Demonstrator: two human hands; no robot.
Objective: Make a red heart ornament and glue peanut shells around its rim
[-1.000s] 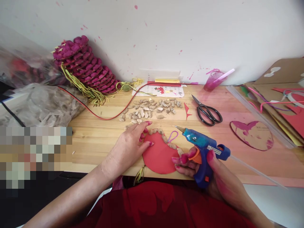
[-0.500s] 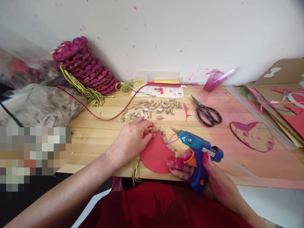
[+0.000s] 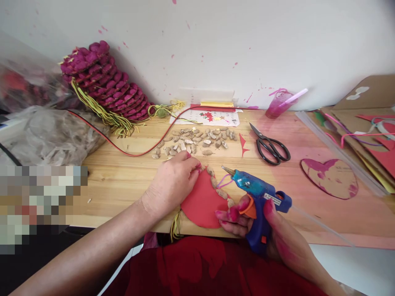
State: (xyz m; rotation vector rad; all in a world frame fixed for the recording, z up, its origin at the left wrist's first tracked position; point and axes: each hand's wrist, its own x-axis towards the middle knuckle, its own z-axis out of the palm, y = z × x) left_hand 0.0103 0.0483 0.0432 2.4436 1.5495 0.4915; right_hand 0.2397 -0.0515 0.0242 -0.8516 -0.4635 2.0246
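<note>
A red heart-shaped card (image 3: 200, 201) lies at the table's front edge, with a row of peanut shells (image 3: 221, 193) along its upper right rim. My left hand (image 3: 177, 176) is closed at the card's top, its fingertips pinching a peanut shell that they mostly cover. A blue hot glue gun (image 3: 254, 185) with an orange trigger is gripped in my right hand (image 3: 274, 230); its nozzle points up and left, just right of the shell row and apart from it. The right fingertips also touch the card's right side. A purple loop (image 3: 225, 181) sticks out behind the card, and a yellow-green tassel (image 3: 175, 226) hangs at its lower left.
Loose peanut shells (image 3: 193, 142) lie beyond the card. Black scissors (image 3: 270, 146), a painted cardboard heart (image 3: 330, 179) and a pink-stained cup (image 3: 280, 105) are to the right. A red-black cord (image 3: 135, 155) crosses the left, near a plastic bag (image 3: 55, 135) and a magenta stacked craft (image 3: 106, 86).
My left hand has shifted slightly right along the card's top, and its fingers have closed over a shell there. The right hand and glue gun stay almost where they were.
</note>
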